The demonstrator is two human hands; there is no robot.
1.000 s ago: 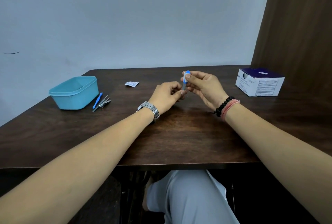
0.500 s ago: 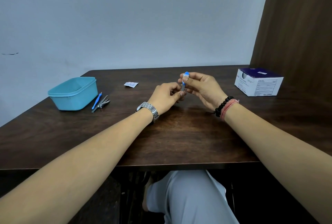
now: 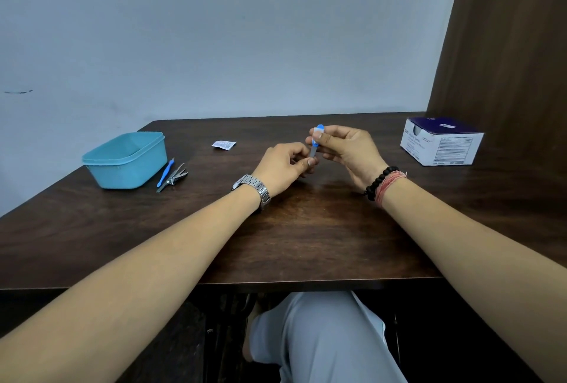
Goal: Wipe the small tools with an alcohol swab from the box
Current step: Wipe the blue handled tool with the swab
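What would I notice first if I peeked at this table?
Two hands, left hand and right hand, meet mid-table around a little blue-tipped tool. A teal tub sits far left with more small tools beside it, and a white box sits far right.

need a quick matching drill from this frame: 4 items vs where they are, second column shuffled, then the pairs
Items:
1. teal tub
2. swab box
3. nail clipper
4. blue-handled nail file

Places:
A. held upright between both hands, above the table
B. on the table's right side, near the brown panel
C. at the table's left edge, open and upright
D. lying flat just right of the tub, beside a thin blue tool

Pairs: 1-C, 2-B, 3-D, 4-A
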